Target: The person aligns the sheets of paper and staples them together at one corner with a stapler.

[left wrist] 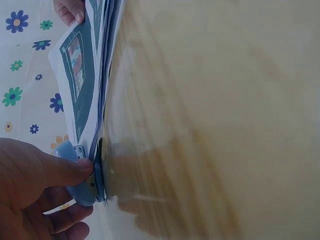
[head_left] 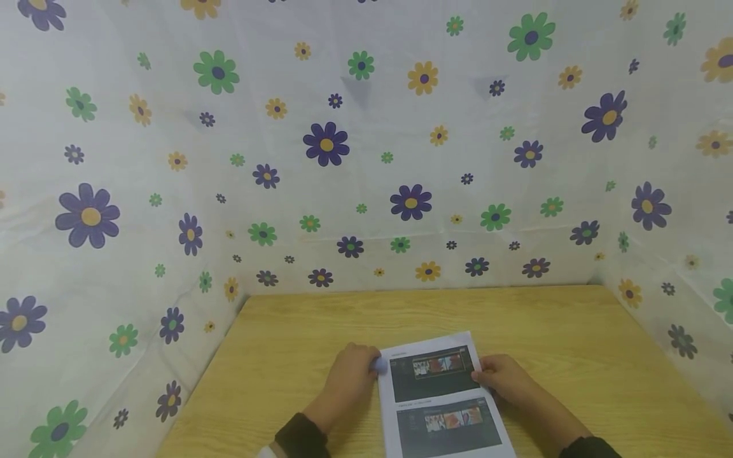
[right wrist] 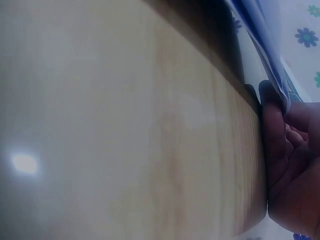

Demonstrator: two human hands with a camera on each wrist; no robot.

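Observation:
A stack of printed sheets with dark screenshots on the top page lies on the table in the head view. At its upper left edge my left hand grips a small light blue stapler, thumb on one side and fingers on the other. The paper edge sits between the stapler's jaws in the left wrist view; whether it is pressed down I cannot tell. My right hand pinches the sheets' right edge, thumb on top. In the right wrist view, the fingers lie under the paper's edge, close to the tabletop.
The wood-grain table spreads around the papers. A white cloth with purple, green and yellow flowers hangs behind it and on both sides. Dark sleeve cuffs show at the wrists.

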